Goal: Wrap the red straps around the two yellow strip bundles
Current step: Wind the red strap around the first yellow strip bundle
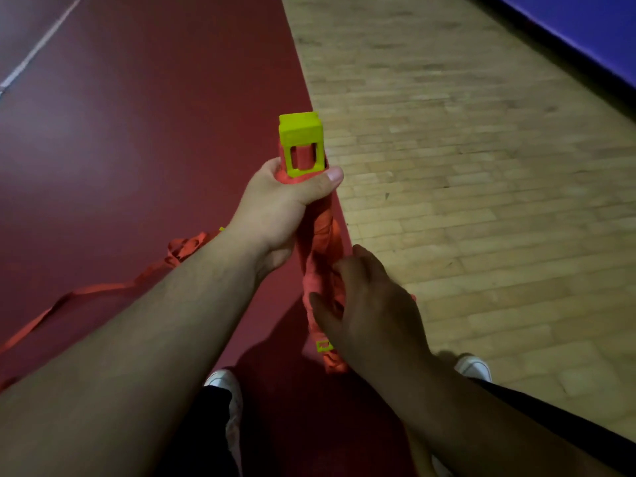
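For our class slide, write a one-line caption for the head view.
The left hand grips the yellow strip bundle while the right hand holds the red strap wound round it.

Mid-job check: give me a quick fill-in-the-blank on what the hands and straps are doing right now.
1. The left hand grips the bundle just under its ____ top end.
2. The right hand holds the wound strap ____ the left hand.
3. The loose strap trails over the floor on the person's ____ side.

Missing words: yellow; below; left.
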